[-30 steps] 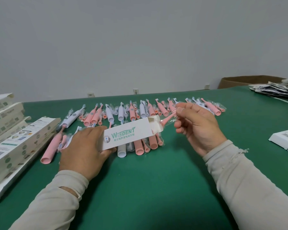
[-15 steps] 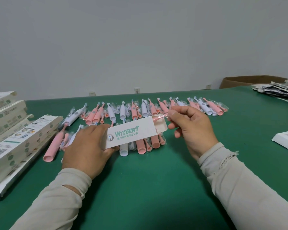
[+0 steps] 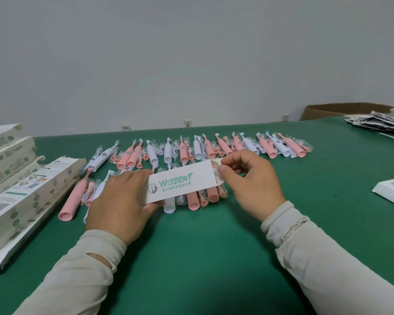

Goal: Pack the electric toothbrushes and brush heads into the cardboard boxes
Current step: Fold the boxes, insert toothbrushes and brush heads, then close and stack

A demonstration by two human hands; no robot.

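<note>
While the left hand (image 3: 121,201) grasps the box (image 3: 181,181) by its near end and holds it slightly above the green surface (image 3: 203,258), the right hand (image 3: 248,183) pinches a wrapped pink brush head (image 3: 217,172) at the box's open end, where the flap (image 3: 215,160) stands up. The head looks nearly inside, only its clear wrapper and a bit of pink showing at the mouth, so I judge the filling of this box almost finished. Trouble could come from the crinkly wrapper: it may bunch against the flap or the box edge and jam, and a harder push could crease the thin card or tear the plastic. If the left grip slackens, the box could slide back rather than take the head. Beyond the hands, rows of pink and white toothbrushes (image 3: 205,148) lie bagged across the surface, waiting, and more boxes (image 3: 27,189) are stacked at the left.
</note>
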